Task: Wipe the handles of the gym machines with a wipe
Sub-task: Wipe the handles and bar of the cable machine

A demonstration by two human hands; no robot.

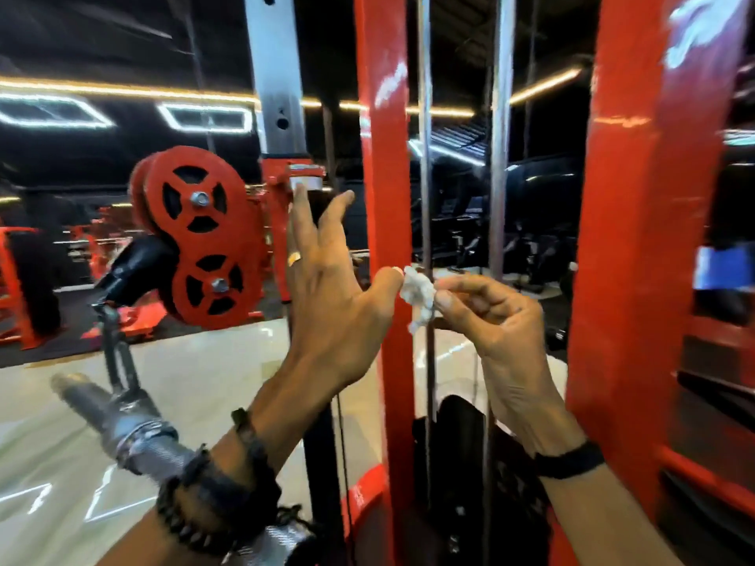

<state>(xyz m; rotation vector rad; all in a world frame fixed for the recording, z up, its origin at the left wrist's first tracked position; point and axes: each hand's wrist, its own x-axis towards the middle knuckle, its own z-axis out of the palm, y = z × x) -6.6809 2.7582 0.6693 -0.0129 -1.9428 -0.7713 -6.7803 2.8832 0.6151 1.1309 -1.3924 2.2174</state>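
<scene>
Seen from a head-worn camera inside a dim gym with red machine frames. Right hand raised at centre, grip narrow: thumb and curled fingers pinching a crumpled white wipe. Wipe bunched at the fingertips, pressed against or just in front of a thin steel guide rod running vertically through the frame; actual contact with the rod hard to tell because of blur. Left hand just left of that grip, grip wide: fingers spread and pointing up, palm turned toward the wipe, thumb tip touching or almost touching the wipe's left edge. Gold ring on one finger, dark bead bracelets around the left wrist, a black band around the right wrist.

Directly behind the thumb and wipe, a red upright post. A second steel rod just right of the grip, then a broad red column farther right. Well left of the grip and somewhat higher, a red double pulley with bolt centres, fixed to a grey drilled upright. Below and far left of the grip, a grey knurled metal bar handle hanging by a chain link from the pulley, lying under the left forearm, untouched by either hand. Pale glossy floor beneath.
</scene>
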